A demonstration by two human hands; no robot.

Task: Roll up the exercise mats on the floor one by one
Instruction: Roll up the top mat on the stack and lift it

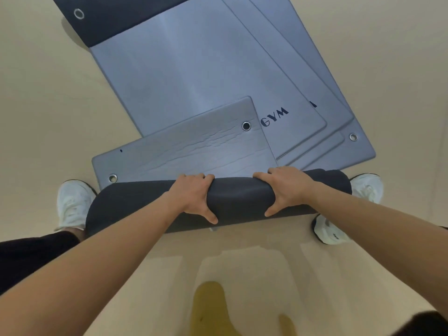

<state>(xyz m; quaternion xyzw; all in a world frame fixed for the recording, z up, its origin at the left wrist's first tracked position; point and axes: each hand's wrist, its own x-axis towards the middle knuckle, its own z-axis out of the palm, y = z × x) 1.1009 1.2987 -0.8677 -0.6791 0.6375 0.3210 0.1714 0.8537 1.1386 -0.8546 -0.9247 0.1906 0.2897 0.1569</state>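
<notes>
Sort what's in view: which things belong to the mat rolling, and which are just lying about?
Job: left hand and right hand, both gripping the rolled mat; its flat tail with eyelets; the GYM mat and the mats stacked under it.
Not part of it: white shoes beside the roll's ends; a yellow patch on the floor.

2 hands (194, 197) (288, 190), 2 white shoes (72, 204) (367, 187), 1 part-rolled mat (237, 197), 3 flat mats (194, 69), 4 eyelets (246, 126) show.

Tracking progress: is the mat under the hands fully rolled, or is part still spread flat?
Partly rolled. The left hand and right hand grip a thick dark roll, while a short grey end lies flat beyond it.
</notes>
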